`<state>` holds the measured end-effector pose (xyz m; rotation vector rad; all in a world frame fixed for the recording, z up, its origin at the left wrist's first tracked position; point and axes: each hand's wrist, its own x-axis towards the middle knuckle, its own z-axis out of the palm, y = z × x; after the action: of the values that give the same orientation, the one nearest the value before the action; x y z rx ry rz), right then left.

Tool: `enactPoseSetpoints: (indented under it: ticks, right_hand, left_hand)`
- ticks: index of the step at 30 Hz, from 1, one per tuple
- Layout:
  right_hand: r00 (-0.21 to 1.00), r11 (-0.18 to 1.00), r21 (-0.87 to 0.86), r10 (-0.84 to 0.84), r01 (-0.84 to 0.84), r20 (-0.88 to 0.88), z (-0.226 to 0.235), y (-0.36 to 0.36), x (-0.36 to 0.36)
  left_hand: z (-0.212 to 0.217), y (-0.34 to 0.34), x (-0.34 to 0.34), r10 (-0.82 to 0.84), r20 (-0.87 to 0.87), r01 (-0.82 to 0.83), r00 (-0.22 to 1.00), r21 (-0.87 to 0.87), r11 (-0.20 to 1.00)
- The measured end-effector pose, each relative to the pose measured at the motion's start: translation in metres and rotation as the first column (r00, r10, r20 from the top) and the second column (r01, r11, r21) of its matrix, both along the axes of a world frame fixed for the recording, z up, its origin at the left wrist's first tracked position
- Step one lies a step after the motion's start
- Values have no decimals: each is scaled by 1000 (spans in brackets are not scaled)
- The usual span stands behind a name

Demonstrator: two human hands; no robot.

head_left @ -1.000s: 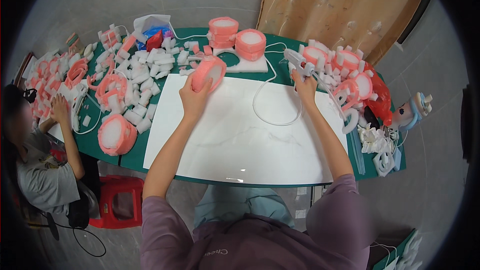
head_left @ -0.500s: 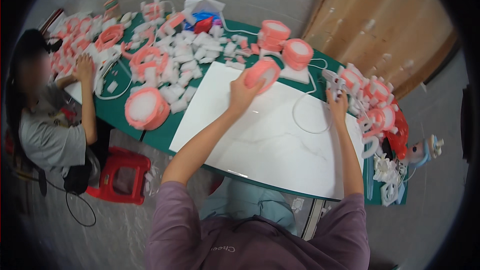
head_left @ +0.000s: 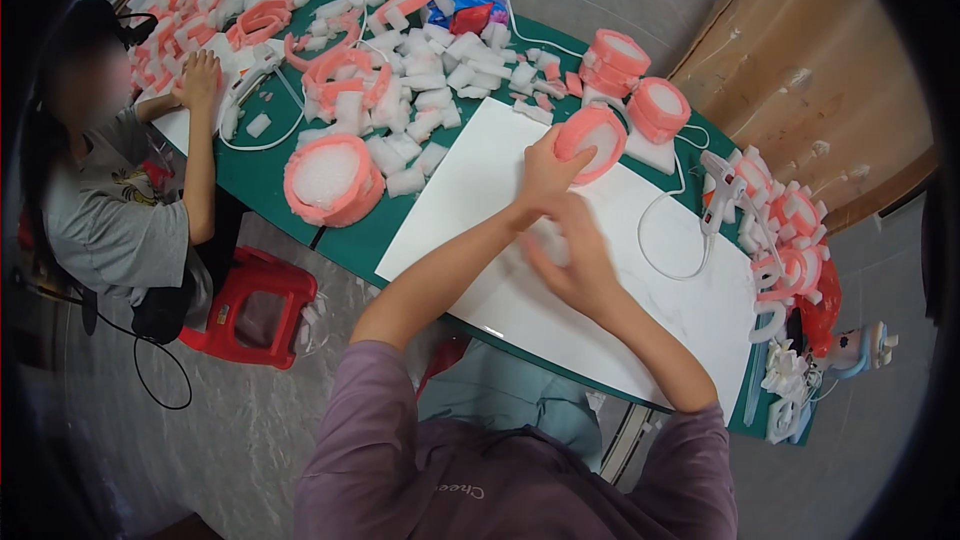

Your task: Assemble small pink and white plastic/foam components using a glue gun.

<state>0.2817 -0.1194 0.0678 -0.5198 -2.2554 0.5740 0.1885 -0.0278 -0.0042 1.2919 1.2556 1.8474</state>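
Note:
My left hand (head_left: 549, 168) grips a round foam piece (head_left: 601, 133) with a pink rim and a white centre, holding it tilted over the far part of a white board (head_left: 468, 185). My right hand (head_left: 584, 262) is by my left wrist, somewhat blurred. Its thumb stands apart from the curved fingers, and nothing shows between them. A white glue gun (head_left: 722, 192) with a looping white cable rests at the board's right side, out of both hands.
Pink-rimmed rounds (head_left: 658, 110) stand beyond the board. White foam blocks (head_left: 425, 75) and a large round (head_left: 330, 180) lie left. Pink and white pieces (head_left: 795, 215) crowd the right. A co-worker (head_left: 130, 195) sits at left, near a red stool (head_left: 250, 305).
My right hand has let go of the glue gun and moved left to my left wrist. My left hand still holds the foam round. The whole view has shifted.

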Motion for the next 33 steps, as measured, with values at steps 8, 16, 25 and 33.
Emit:
enactPoseSetpoints:
  ticks: [8,16,25,33]
  right_hand:
    - [953,975,116,155,-190,260,-48,55,-130]
    - [935,937,164,266,-307,233,-56,63,-140]
    - [957,597,-752,108,-280,-270,-12,77,-107]
    - [974,981,-191,-15,-30,-227,-26,59,-1]
  left_hand:
    - [-1,5,-4,-4,63,4,998,11,1000]
    - [-3,12,-8,-31,58,31,998,1,1000]
    - [-8,21,-6,-19,-19,17,1000,-53,998]
    - [-7,13,-18,-199,49,201,979,-40,979]
